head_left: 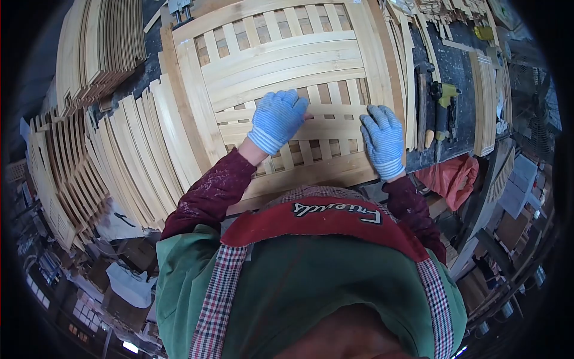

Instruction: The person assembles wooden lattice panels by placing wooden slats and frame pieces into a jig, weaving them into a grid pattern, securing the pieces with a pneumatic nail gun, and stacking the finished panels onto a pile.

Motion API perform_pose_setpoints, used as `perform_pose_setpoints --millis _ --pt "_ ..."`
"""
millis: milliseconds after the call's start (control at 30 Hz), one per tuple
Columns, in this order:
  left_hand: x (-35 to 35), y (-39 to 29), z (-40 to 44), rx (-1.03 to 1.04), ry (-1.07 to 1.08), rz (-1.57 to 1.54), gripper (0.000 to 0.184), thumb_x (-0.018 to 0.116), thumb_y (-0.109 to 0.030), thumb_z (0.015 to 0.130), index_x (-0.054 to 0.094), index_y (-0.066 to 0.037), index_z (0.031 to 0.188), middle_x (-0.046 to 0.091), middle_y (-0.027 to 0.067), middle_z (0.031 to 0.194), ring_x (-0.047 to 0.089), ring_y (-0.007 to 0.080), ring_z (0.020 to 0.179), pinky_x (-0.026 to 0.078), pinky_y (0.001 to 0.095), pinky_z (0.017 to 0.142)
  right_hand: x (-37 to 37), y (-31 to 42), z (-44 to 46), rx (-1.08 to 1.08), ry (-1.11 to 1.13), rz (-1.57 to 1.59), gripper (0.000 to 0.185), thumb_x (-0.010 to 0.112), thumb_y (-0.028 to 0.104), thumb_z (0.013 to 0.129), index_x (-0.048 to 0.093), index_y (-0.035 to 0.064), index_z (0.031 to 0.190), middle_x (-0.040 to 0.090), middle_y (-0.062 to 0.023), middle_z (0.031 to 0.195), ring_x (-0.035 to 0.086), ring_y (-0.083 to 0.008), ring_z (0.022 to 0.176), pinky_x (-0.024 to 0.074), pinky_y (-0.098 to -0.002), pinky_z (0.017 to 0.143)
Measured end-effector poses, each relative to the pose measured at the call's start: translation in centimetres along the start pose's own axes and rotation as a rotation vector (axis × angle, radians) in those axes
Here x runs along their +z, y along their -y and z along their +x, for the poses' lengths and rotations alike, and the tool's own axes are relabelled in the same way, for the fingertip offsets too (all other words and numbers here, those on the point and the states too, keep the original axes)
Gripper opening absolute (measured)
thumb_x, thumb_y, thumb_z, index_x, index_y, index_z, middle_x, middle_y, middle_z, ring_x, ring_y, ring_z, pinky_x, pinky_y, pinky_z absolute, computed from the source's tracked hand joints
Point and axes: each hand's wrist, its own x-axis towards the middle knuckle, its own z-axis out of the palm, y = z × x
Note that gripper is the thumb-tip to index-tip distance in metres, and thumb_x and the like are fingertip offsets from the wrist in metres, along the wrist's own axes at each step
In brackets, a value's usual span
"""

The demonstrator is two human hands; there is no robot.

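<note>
A pale wooden frame panel (379, 54) lies in front of me, with thin strips running lengthwise and wider slats lying across them. My left hand (278, 119), in a blue-and-white striped glove, is over the middle of the panel. Its fingers are curled round a wooden slat (335, 110), and the fingertips are partly hidden. Just nearer to me, another cross slat (329, 128) spans the panel and passes under this hand. My right hand (384, 140), gloved alike, rests on the frame's right side with its fingers extended, beside the slats' right ends.
Stacked wooden strips (134, 137) and slatted pieces (66, 173) stand at the left, with a tall stack of boards (98, 48) behind. To the right lie a hammer (423, 102) and a yellow-green power tool (442, 102). A red cloth (451, 179) hangs below the bench edge.
</note>
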Motion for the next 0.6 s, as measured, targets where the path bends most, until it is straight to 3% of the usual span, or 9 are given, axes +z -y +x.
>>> perform_pose_setpoints --millis 67,267,367,467,600 --pt "0.0 0.2 0.4 -0.037 -0.058 0.048 0.021 0.069 -0.026 0.077 0.06 -0.011 0.087 0.057 0.0066 0.084 0.058 0.0253 0.076 0.047 0.038 0.067 0.1 -0.3 1.1 -0.005 0.003 -0.007 0.029 0.069 0.011 0.076 0.065 0.0058 0.105 0.061 -0.0112 0.114 0.054 -0.0331 0.108 0.0435 -0.0426 0.092" --pt "-0.2 -0.4 -0.1 0.117 -0.326 0.072 0.023 0.068 -0.022 0.075 0.061 -0.01 0.094 0.056 0.0058 0.086 0.057 0.0252 0.081 0.047 0.0384 0.071 -0.2 -0.3 3.2 -0.069 0.059 0.033 0.03 0.069 0.013 0.077 0.064 0.0047 0.105 0.061 -0.0118 0.111 0.054 -0.0332 0.107 0.0436 -0.0419 0.092" --pt "0.8 -1.3 -2.8 0.117 -0.021 0.111 0.028 0.068 -0.025 0.076 0.061 -0.008 0.097 0.057 0.0077 0.09 0.057 0.026 0.083 0.048 0.039 0.073 -1.2 0.3 2.1 -0.097 0.152 0.071 0.031 0.069 0.014 0.077 0.064 0.0047 0.105 0.061 -0.0119 0.11 0.055 -0.033 0.106 0.0437 -0.0414 0.092" --pt "0.1 -2.4 -2.9 0.017 -0.002 0.01 0.03 0.068 -0.03 0.077 0.061 -0.008 0.097 0.056 0.0082 0.09 0.058 0.0265 0.084 0.048 0.0394 0.074 -1.7 0.1 1.0 -0.092 0.171 0.083 0.031 0.07 0.011 0.074 0.065 0.0045 0.104 0.062 -0.0118 0.109 0.056 -0.0329 0.103 0.045 -0.041 0.091" --pt "-0.7 -2.1 -1.0 0.03 0.075 0.004 0.033 0.068 -0.037 0.077 0.062 -0.009 0.094 0.055 0.0079 0.087 0.058 0.0265 0.081 0.049 0.0395 0.069 -1.0 0.0 -0.5 -0.092 0.107 0.064 0.031 0.069 0.006 0.074 0.066 0.0035 0.105 0.064 -0.0128 0.11 0.058 -0.0343 0.101 0.0464 -0.042 0.089"
